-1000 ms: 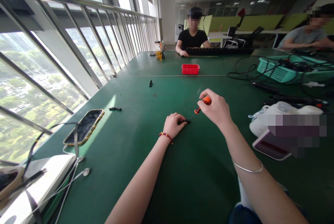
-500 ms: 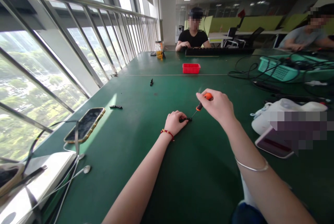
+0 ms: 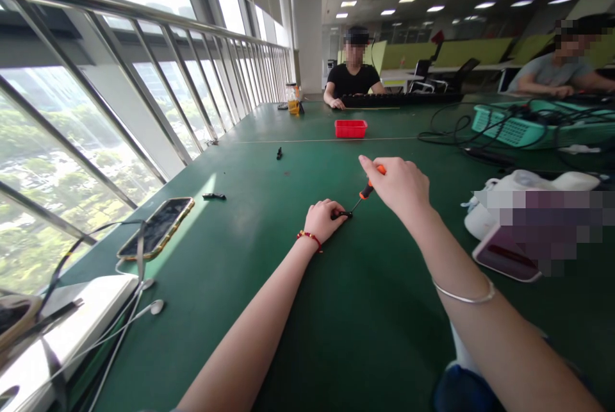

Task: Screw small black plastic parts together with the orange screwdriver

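Observation:
My left hand (image 3: pixel 321 220) rests on the green table (image 3: pixel 269 258) and pinches a small black part (image 3: pixel 343 213) against it. My right hand (image 3: pixel 401 188) grips a small orange-handled screwdriver (image 3: pixel 368 189), tilted, with its tip down on the black part. The upper end of the handle is hidden inside my fingers. A red bead bracelet is on my left wrist, a silver bangle on my right forearm.
Two more small black parts (image 3: pixel 214 196) (image 3: pixel 279 154) lie to the left. A phone (image 3: pixel 156 227), earphones (image 3: pixel 148 306) and a white box (image 3: pixel 72 329) sit near the window railing. A red tray (image 3: pixel 350 128) stands farther off; cables and a teal basket (image 3: pixel 519 130) at right. Two people sit at the far end.
My right hand has turned on the screwdriver, covering more of the orange handle. The view has shifted slightly; my left hand stays on the black part.

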Demonstrator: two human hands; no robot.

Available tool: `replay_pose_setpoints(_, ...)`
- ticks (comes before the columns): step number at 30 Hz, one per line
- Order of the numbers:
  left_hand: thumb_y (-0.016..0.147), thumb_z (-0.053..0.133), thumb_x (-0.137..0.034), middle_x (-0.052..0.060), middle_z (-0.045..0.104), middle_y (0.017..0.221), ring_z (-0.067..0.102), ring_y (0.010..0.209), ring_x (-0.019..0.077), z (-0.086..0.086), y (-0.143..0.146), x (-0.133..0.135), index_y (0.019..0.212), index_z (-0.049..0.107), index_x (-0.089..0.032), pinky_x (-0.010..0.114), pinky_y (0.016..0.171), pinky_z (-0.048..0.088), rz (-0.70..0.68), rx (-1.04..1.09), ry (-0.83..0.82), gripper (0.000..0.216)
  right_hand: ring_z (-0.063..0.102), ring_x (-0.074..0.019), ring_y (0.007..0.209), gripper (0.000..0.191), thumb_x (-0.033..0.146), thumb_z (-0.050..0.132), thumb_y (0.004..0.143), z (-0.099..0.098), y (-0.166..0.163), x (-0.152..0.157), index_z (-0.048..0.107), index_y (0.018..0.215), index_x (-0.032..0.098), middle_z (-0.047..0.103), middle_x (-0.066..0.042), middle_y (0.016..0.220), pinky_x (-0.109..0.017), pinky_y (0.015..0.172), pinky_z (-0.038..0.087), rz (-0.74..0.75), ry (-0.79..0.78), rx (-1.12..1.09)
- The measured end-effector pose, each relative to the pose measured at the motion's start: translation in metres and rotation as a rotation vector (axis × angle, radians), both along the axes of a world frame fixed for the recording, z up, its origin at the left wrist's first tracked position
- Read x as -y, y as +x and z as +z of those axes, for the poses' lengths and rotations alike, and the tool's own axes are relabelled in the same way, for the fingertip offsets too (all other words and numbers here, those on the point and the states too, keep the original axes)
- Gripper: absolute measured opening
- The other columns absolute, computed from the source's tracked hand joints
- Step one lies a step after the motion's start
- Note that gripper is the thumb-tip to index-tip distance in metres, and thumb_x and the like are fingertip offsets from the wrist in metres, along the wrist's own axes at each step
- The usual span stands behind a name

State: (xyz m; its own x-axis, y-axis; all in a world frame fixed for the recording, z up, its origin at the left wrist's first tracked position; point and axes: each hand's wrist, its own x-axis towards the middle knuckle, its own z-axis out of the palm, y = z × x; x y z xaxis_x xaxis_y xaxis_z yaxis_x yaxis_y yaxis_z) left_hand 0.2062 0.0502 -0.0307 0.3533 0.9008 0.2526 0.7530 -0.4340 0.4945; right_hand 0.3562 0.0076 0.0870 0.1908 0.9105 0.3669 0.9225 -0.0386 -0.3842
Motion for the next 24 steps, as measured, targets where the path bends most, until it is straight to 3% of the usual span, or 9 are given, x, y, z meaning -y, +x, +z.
replay_pose_setpoints(3,0.076,0.062,-0.03,0.0,0.065,0.083,0.057,0.083,0.0169,-0.0008,0.0001,-0.0013,0.084,0.067,-0.022,0.03,0.076,0.043,0.006,0.002,-0.008,0.013,0.05,-0.0188,0.058,0.035,0.044,0.031,0.087,-0.0032,-0.0018,-0.001,0.057,0.075,0.025,0.06,-0.004,0.065,-0.027,0.051,0.026,-0.009,0.064,0.003)
replay_pose_setpoints(6,0.076,0.062,-0.031,0.0,0.065,0.083,0.058,0.083,0.0167,-0.0011,0.0,-0.0028,0.084,0.067,-0.022,0.029,0.077,0.044,0.004,-0.001,-0.008,0.013,0.052,-0.0192,0.062,0.021,0.037,0.045,0.078,-0.0063,-0.0033,-0.003,0.054,0.093,0.025,0.062,-0.003,0.073,-0.026,0.05,0.027,0.018,0.124,-0.036)
replay_pose_setpoints(9,0.076,0.062,-0.031,0.0,0.065,0.083,0.058,0.082,0.0163,-0.0014,-0.0002,-0.0039,0.084,0.067,-0.022,0.028,0.075,0.044,0.0,-0.001,0.0,0.013,0.05,-0.018,0.057,0.02,0.04,0.045,0.078,-0.0078,-0.0045,-0.0038,0.053,0.083,0.024,0.06,-0.003,0.069,-0.026,0.05,0.027,0.048,0.092,-0.033)
replay_pose_setpoints(13,0.075,0.062,-0.03,0.0,0.065,0.083,0.058,0.08,0.0159,-0.0011,0.0004,-0.004,0.083,0.067,-0.021,0.027,0.072,0.045,-0.002,-0.001,-0.001,0.013,0.045,-0.0161,0.052,0.039,0.048,0.035,0.084,-0.0084,-0.0058,-0.0033,0.048,0.059,0.022,0.054,-0.003,0.056,-0.027,0.05,0.025,0.03,0.114,-0.001)
replay_pose_setpoints(18,0.075,0.061,-0.031,0.0,0.065,0.083,0.058,0.08,0.016,-0.0007,0.001,-0.0036,0.084,0.067,-0.021,0.027,0.071,0.044,-0.004,-0.003,0.006,0.014,0.047,-0.017,0.056,0.014,0.036,0.048,0.076,-0.0087,-0.0071,-0.0029,0.054,0.082,0.024,0.058,-0.002,0.066,-0.026,0.051,0.025,0.015,0.172,0.006)
replay_pose_setpoints(20,0.075,0.061,-0.031,0.0,0.065,0.083,0.058,0.08,0.0162,-0.0007,0.001,-0.0037,0.084,0.067,-0.021,0.027,0.071,0.044,-0.006,-0.002,0.009,0.015,0.047,-0.0172,0.055,0.019,0.041,0.049,0.076,-0.0084,-0.0064,-0.003,0.054,0.084,0.024,0.058,-0.002,0.066,-0.026,0.051,0.025,0.024,0.144,0.013)
replay_pose_setpoints(24,0.075,0.061,-0.031,0.0,0.066,0.082,0.058,0.081,0.0165,0.0,0.001,-0.0042,0.082,0.067,-0.021,0.027,0.071,0.044,-0.005,-0.002,-0.001,0.014,0.047,-0.018,0.055,0.039,0.056,0.039,0.081,-0.0076,-0.002,-0.0046,0.055,0.065,0.023,0.056,-0.003,0.06,-0.028,0.051,0.026,0.01,0.103,0.026)
